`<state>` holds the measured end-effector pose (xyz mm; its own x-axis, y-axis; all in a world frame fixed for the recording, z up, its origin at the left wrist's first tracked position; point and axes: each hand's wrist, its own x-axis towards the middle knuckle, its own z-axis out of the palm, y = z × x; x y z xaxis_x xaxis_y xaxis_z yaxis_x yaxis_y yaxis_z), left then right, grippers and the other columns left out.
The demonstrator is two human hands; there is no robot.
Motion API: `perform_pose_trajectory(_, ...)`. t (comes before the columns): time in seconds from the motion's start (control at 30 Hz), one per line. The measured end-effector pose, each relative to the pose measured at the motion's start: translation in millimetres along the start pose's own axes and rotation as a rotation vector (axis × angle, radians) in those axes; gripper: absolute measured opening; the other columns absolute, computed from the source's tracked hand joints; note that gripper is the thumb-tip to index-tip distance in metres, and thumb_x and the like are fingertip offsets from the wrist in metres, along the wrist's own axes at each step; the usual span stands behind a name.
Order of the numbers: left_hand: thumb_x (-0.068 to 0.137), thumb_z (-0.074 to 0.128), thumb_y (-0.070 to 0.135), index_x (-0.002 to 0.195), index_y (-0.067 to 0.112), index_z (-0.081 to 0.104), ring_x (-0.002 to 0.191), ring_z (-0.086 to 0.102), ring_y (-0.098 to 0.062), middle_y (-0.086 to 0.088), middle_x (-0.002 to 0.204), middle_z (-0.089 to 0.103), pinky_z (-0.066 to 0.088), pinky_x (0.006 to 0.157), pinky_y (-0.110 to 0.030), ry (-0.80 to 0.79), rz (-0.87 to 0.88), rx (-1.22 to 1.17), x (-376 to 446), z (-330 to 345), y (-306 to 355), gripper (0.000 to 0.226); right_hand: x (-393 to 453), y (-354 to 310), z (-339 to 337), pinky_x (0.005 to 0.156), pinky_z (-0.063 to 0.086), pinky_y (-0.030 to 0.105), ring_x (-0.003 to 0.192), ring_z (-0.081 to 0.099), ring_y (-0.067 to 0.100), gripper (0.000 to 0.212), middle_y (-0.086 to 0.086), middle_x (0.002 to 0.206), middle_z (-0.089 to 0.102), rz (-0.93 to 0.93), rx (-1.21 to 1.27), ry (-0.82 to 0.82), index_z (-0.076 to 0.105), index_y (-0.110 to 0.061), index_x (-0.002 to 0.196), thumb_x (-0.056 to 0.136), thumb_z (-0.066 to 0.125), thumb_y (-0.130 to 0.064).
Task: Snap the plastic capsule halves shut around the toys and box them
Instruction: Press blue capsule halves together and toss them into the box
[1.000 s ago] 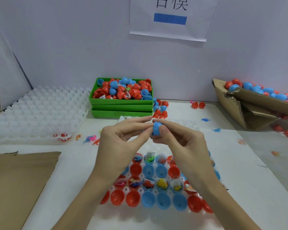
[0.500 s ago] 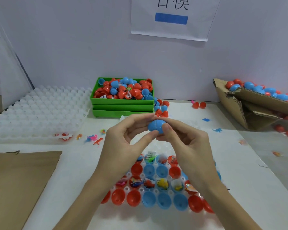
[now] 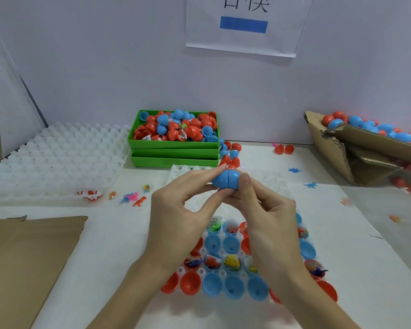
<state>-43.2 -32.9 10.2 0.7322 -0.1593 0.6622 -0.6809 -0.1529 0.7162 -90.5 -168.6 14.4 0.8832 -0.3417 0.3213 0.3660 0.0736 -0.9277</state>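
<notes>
A blue capsule point(image 3: 226, 179) lies sideways in the air above the table, its two halves meeting at a thin dark seam. My left hand point(image 3: 178, 205) pinches its left half with thumb and fingertips, and my right hand point(image 3: 268, 210) pinches the right half. Below my hands a clear tray point(image 3: 201, 271) holds several red and blue capsule halves, some with small toys inside. At the right, a torn cardboard box point(image 3: 356, 148) holds several shut red and blue capsules.
Stacked green bins point(image 3: 176, 150) full of loose capsule halves stand at the back centre. A white dimpled tray point(image 3: 55, 162) lies at the left, a brown cardboard sheet point(image 3: 26, 257) at the near left. Small toys point(image 3: 133, 198) and stray capsules are scattered on the white table.
The two blue halves have come together into one capsule, which now shows fully between my fingertips. My hands have lifted slightly.
</notes>
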Motion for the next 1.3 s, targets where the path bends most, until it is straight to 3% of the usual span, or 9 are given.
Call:
perform_pose_trajectory(0.2, 0.091, 0.075, 0.024, 0.132, 0.013, 0.071, 0.117, 0.070, -0.011, 0.006, 0.124, 0.074, 0.059, 0.099, -0.034, 0.022, 0.058, 0.064, -2, 5, 5, 0.042, -2, 3, 4, 0.086, 0.054, 0.012, 0.098, 0.076, 0.009, 0.023, -0.008, 0.100, 0.081, 0.004, 0.013, 0.051, 0.079, -0.027, 0.110, 0.100, 0.060, -0.035)
perform_pose_trajectory(0.47, 0.089, 0.080, 0.018, 0.134, 0.015, 0.070, 0.120, 0.067, -0.002, 0.009, 0.128, 0.073, 0.056, 0.102, -0.028, 0.046, 0.017, 0.076, -6, 10, 7, 0.046, -2, 8, 4, 0.085, 0.057, 0.015, 0.102, 0.076, 0.012, 0.032, -0.003, 0.105, 0.080, 0.037, 0.010, 0.032, 0.076, -0.017, 0.121, 0.100, 0.059, -0.034)
perform_pose_trajectory(0.57, 0.090, 0.078, 0.018, 0.134, 0.019, 0.070, 0.122, 0.065, 0.001, 0.013, 0.127, 0.072, 0.050, 0.102, -0.017, 0.056, 0.004, 0.097, -4, 6, 7, 0.044, 0, 5, 3, 0.093, 0.056, 0.020, 0.108, 0.075, 0.018, 0.037, 0.002, 0.111, 0.079, 0.127, 0.113, -0.047, 0.074, -0.014, 0.124, 0.098, 0.058, -0.036)
perform_pose_trajectory(0.67, 0.095, 0.073, 0.014, 0.139, 0.023, 0.066, 0.130, 0.059, 0.001, 0.018, 0.134, 0.068, 0.045, 0.106, -0.013, 0.007, -0.026, 0.022, 0, 1, 5, 0.046, 6, -2, -1, 0.099, 0.054, 0.025, 0.119, 0.070, 0.024, 0.034, 0.008, 0.124, 0.075, 0.209, 0.252, -0.165, 0.070, -0.012, 0.130, 0.102, 0.059, -0.026)
perform_pose_trajectory(0.87, 0.102, 0.063, 0.015, 0.140, 0.018, 0.061, 0.143, 0.051, -0.019, 0.010, 0.145, 0.063, 0.044, 0.116, -0.039, -0.091, 0.013, -0.149, 1, -2, 8, 0.038, 15, -11, -7, 0.111, 0.047, 0.034, 0.138, 0.056, 0.030, 0.048, 0.018, 0.146, 0.059, 0.393, 0.575, -0.408, 0.053, -0.002, 0.145, 0.101, 0.063, -0.017)
perform_pose_trajectory(0.97, 0.098, 0.069, 0.026, 0.131, 0.017, 0.064, 0.142, 0.052, -0.025, 0.005, 0.143, 0.063, 0.044, 0.115, -0.047, -0.075, 0.026, -0.168, 2, -3, 10, 0.034, 15, -12, -6, 0.109, 0.049, 0.032, 0.137, 0.056, 0.027, 0.047, 0.017, 0.143, 0.062, 0.437, 0.666, -0.494, 0.063, -0.001, 0.137, 0.096, 0.069, -0.022)
perform_pose_trajectory(1.03, 0.093, 0.072, 0.031, 0.129, 0.018, 0.064, 0.140, 0.053, -0.023, 0.006, 0.142, 0.063, 0.046, 0.114, -0.043, -0.062, 0.006, -0.200, 2, -3, 12, 0.039, 13, -12, -5, 0.111, 0.046, 0.032, 0.136, 0.057, 0.025, 0.041, 0.014, 0.140, 0.064, 0.470, 0.723, -0.552, 0.065, -0.001, 0.135, 0.099, 0.066, -0.020)
perform_pose_trajectory(1.13, 0.090, 0.076, 0.035, 0.129, 0.022, 0.063, 0.133, 0.060, -0.020, 0.011, 0.132, 0.068, 0.049, 0.107, -0.027, -0.054, 0.007, -0.245, 2, -5, 17, 0.043, 10, -10, -3, 0.116, 0.041, 0.034, 0.138, 0.053, 0.027, 0.039, 0.017, 0.141, 0.060, 0.536, 0.820, -0.607, 0.053, 0.007, 0.143, 0.107, 0.051, -0.008)
perform_pose_trajectory(1.3, 0.097, 0.067, 0.027, 0.116, 0.006, 0.063, 0.115, 0.065, -0.027, -0.003, 0.116, 0.068, 0.052, 0.098, -0.033, -0.058, 0.060, -0.178, 1, -2, 16, 0.028, 10, -8, -6, 0.112, 0.045, 0.032, 0.130, 0.059, 0.025, 0.041, 0.015, 0.131, 0.065, 0.569, 0.814, -0.614, 0.058, 0.007, 0.139, 0.100, 0.062, -0.007)
